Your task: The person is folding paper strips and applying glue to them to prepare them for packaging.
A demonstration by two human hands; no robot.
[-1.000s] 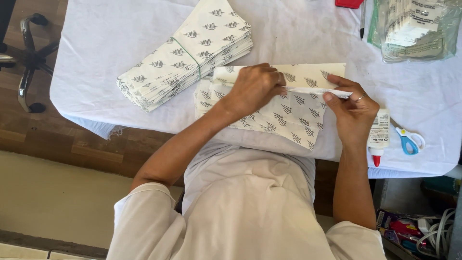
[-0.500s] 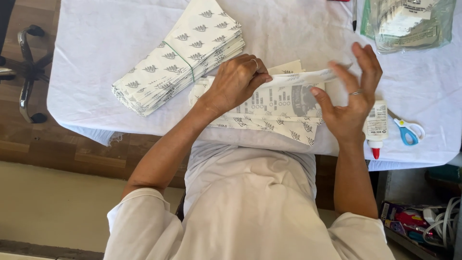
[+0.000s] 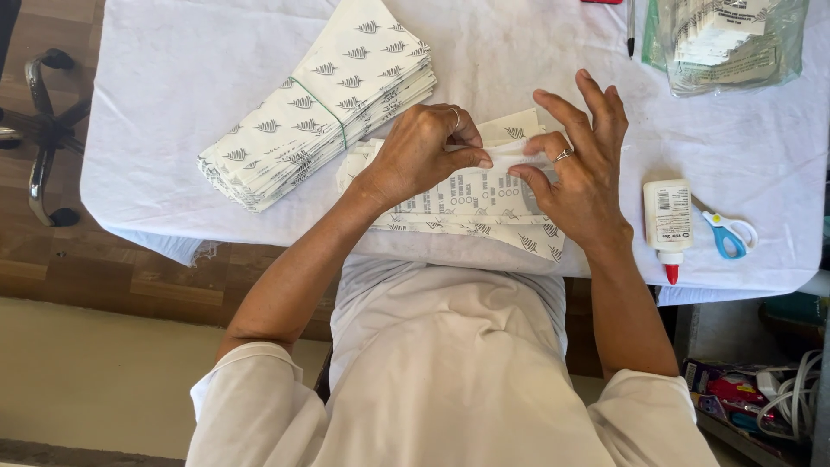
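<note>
Left hand: the left hand [image 3: 421, 156] rests on the white paper bag with printed text and grey leaf marks [image 3: 471, 195]. Its fingers are curled, thumb and forefinger pinched together on the folded top edge of the bag. A ring shows on one finger.
Right hand: the right hand [image 3: 581, 169] lies on the same bag, just beside the left hand. Forefinger and thumb pinch the same folded edge; the other fingers are spread and raised above the paper. A ring shows on one finger.
Worked piece: the bag lies flat, printed side up, at the near edge of the table, directly in front of the person. It sits on top of a small loose pile of similar leaf-printed paper bags [image 3: 519, 233], whose edges stick out beneath it.
Bundle: a thick stack of white leaf-printed paper bags bound with a green rubber band [image 3: 324, 99] lies diagonally on the table, to the left of the hands, close to the loose pile.
Surface: a table covered in white cloth [image 3: 173, 78], lightly stained near the middle.
Glue: a white glue bottle with a red tip [image 3: 667, 223] lies to the right of the right hand, tip pointing to the near edge.
Scissors: blue-handled scissors [image 3: 726, 232] lie just beside the bottle, on its right.
Far corner: a clear plastic bag holding printed paper items [image 3: 726, 43] lies at the far right of the table, well apart from the hands.
Pen: a dark pen [image 3: 631, 26] lies just left of the plastic bag.
</note>
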